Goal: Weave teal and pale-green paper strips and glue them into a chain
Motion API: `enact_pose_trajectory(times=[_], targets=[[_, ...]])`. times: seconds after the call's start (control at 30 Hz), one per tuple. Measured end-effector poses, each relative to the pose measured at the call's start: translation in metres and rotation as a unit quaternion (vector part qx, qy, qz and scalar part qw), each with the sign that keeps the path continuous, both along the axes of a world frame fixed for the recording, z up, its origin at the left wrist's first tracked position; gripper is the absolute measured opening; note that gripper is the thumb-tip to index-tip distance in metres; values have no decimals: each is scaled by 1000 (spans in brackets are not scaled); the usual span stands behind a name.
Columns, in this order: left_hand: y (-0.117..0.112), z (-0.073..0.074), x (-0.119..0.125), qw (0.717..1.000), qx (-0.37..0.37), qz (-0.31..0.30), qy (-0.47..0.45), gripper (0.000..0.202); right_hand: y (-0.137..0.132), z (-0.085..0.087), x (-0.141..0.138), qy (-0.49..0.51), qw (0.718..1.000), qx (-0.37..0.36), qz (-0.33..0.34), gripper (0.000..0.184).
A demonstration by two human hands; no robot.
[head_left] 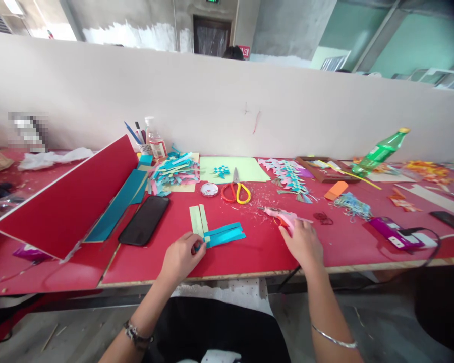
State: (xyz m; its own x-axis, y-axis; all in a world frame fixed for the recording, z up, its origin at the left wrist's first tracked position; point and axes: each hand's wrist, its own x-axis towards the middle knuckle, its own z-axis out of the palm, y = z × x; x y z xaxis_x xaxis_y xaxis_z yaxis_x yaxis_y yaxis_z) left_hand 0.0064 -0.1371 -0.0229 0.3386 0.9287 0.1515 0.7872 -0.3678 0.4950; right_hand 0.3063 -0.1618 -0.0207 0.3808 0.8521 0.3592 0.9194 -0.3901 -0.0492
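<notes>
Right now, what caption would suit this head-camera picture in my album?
Left hand pins blue and green paper strips on a red table; right hand touches a pink glue gun.

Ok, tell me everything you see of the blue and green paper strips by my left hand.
The blue and pale green paper strips lie flat on the red table near its front edge. The pale green strips point away from the person, the blue ones run right; they cross at one corner, where the left hand pinches them.
</notes>
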Motion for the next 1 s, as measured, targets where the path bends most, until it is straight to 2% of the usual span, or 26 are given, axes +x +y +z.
enact_pose_trajectory(times=[0.1,0.17,0.27,0.33,0.43,0.53,0.8,1.0], targets=[[2,-4,0,1000,-1,0,6,19,-3,-4,-17,3,995,91,47,36],[3,-6,-1,1000,0,-3,5,18,-9,-6,-41,52,981,125,137,30],[4,-8,-2,1000,-1,-12,0,15,-19,-10,-86,113,951,79,277,30],[4,-8,-2,1000,-4,-20,-5,14,-23,-12,-113,99,939,52,326,32],[3,-8,-3,1000,-7,-26,-13,13,-25,-11,-136,79,934,26,348,36],[4,-9,-3,1000,-4,-24,-17,12,-24,-8,-141,71,930,2,361,35],[4,-11,-4,999,1,-24,-24,12,-23,-9,-124,74,946,-10,314,36],[5,-10,-3,999,0,-27,-20,11,-25,-10,-118,59,941,-14,334,35]])
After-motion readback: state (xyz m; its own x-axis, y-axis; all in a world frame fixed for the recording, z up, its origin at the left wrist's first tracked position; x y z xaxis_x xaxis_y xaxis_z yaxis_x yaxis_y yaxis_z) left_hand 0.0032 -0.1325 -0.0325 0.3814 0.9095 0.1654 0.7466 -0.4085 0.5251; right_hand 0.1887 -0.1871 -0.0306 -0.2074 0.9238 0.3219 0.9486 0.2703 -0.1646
